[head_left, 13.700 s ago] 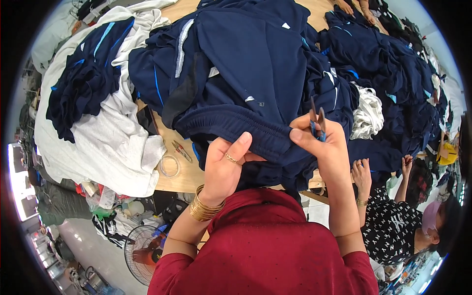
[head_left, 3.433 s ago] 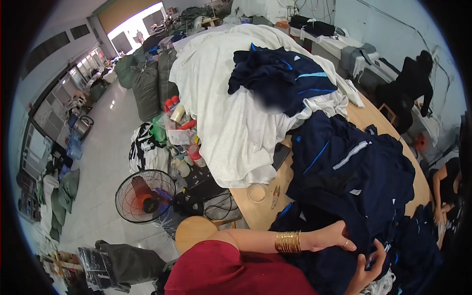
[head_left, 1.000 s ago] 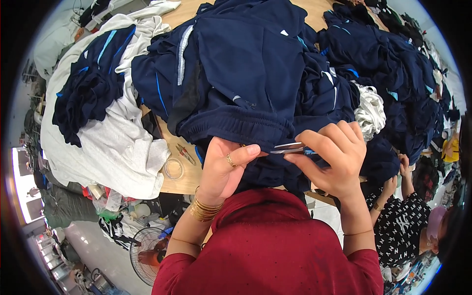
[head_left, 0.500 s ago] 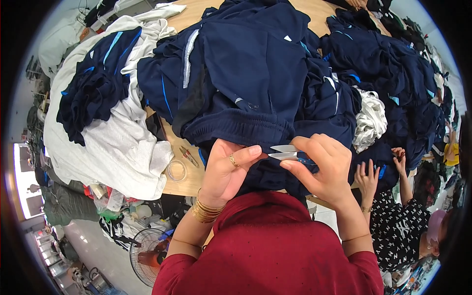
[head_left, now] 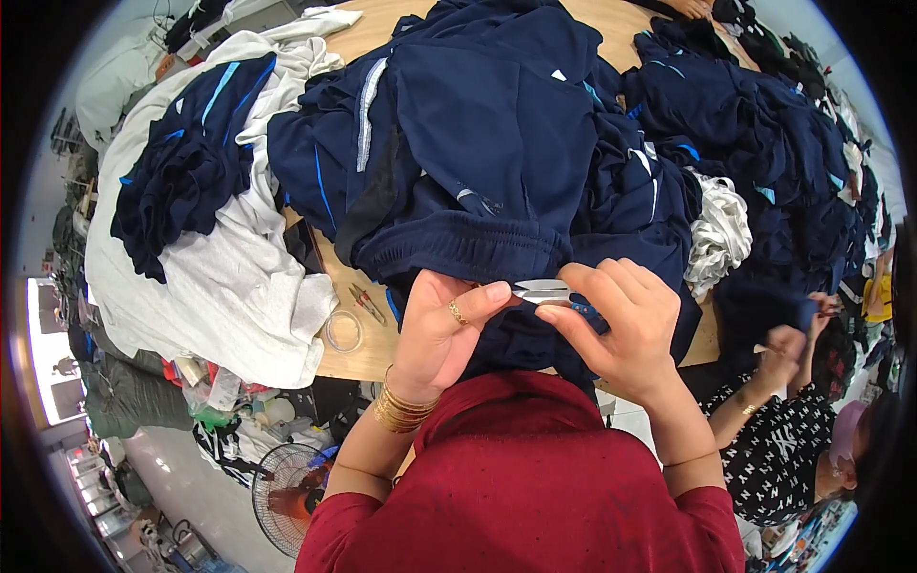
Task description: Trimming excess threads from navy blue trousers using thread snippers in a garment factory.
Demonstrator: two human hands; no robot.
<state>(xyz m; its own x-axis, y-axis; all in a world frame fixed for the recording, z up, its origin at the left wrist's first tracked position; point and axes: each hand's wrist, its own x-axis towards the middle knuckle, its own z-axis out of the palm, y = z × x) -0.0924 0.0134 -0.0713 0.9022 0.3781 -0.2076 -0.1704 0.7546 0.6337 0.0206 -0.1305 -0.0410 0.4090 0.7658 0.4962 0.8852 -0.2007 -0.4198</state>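
Note:
In front of me lies a pair of navy trousers (head_left: 487, 124) with a gathered elastic waistband (head_left: 468, 250). My left hand (head_left: 447, 320) pinches the near edge of that waistband between thumb and fingers. My right hand (head_left: 616, 320) grips small thread snips (head_left: 542, 289), whose silver blades point left. The blade tips are right beside my left thumb, at the waistband's lower edge. Any thread between the blades is too small to make out.
At the left, a navy garment (head_left: 181, 181) lies on white cloth (head_left: 229, 286). Another pair of snips (head_left: 367, 304) and a clear ring (head_left: 344, 330) rest on the table. More navy garments (head_left: 735, 124) and a white bundle (head_left: 718, 234) are at right, near a co-worker (head_left: 774, 439).
The snips have shifted slightly left, and their blades have come closer together. My left hand has hardly moved. At right, the co-worker's hands have moved a navy garment toward the right.

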